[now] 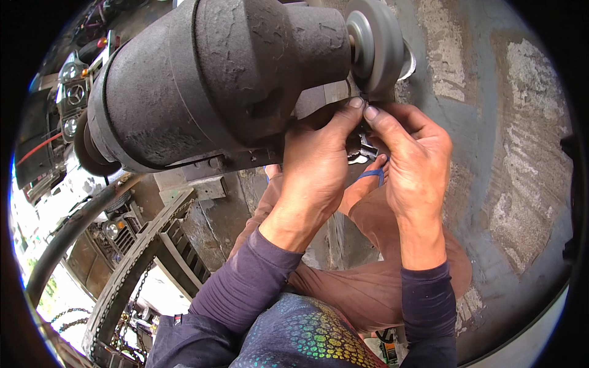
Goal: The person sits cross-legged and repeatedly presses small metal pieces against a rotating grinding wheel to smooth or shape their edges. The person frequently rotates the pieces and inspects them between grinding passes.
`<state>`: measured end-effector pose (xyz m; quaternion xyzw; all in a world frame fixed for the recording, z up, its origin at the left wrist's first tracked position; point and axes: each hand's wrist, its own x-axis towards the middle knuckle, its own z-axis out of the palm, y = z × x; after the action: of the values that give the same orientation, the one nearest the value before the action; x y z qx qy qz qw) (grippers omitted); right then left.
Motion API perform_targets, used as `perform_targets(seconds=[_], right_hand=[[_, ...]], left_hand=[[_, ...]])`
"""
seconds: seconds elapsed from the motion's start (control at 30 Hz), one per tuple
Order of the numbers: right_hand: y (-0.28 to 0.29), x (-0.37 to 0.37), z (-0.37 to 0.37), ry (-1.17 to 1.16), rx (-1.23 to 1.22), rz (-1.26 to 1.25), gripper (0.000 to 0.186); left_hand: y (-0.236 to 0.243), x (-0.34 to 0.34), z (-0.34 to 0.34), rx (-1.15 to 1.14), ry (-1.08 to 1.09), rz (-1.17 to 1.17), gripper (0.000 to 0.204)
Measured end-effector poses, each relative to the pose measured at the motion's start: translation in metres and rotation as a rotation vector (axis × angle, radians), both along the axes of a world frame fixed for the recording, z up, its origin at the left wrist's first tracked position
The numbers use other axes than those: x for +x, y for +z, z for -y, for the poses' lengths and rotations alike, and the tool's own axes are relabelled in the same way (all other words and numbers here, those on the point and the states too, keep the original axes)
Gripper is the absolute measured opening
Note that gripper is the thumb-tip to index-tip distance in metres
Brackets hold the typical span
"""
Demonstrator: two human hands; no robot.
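Observation:
A large dark, dusty bench grinder [245, 73] fills the upper middle, with a grey grinding wheel [388, 52] at its right end. Just below the wheel's lower edge, my left hand [316, 156] and my right hand [420, 153] meet, thumb tips almost touching. Both hands are closed in a pinch on something small and dark, mostly hidden by the fingers. Whether it touches the wheel I cannot tell. A shiny metal piece [368, 151] shows in the gap between my palms; whether it belongs to the held thing is unclear.
A second wheel [92, 144] sits at the grinder's left end. At lower left stand a metal frame with a chain [113, 294] and a thick curved pipe [80, 227]. Vehicle parts crowd the far left. My bent leg and a blue-strapped sandal [375, 175] are below my hands.

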<state>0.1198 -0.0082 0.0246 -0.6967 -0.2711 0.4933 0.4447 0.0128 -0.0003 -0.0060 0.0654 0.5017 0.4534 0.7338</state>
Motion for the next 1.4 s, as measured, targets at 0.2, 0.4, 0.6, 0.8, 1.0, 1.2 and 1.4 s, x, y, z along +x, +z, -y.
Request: perform_targets(seconds=[0.2,0.4,0.6,0.8,1.0,1.2,1.4], right_hand=[[-0.001,-0.001,0.000,0.004,-0.001,-0.020,0.015],[-0.002,-0.002,0.000,0.021,0.040,-0.027,0.015],[-0.003,-0.002,0.000,0.010,0.045,-0.035,0.015],[-0.001,0.001,0.001,0.034,0.016,0.040,0.015],[0.000,0.000,0.001,0.005,0.014,0.005,0.014],[-0.003,0.001,0.002,-0.028,0.049,-0.041,0.014],[0.016,0.007,0.006,0.078,-0.088,0.018,0.013]], left_hand=[[-0.001,-0.003,0.001,-0.017,-0.010,0.015,0.022],[-0.001,-0.003,0.002,-0.004,0.002,0.005,0.023],[0.000,-0.003,0.002,-0.013,-0.022,0.010,0.022],[-0.001,-0.001,0.001,-0.012,0.000,0.015,0.021],[-0.001,0.001,0.000,-0.007,0.002,0.000,0.020],[-0.002,0.003,0.001,0.020,-0.012,0.008,0.020],[0.009,-0.017,0.004,0.070,-0.238,-0.046,0.024]])
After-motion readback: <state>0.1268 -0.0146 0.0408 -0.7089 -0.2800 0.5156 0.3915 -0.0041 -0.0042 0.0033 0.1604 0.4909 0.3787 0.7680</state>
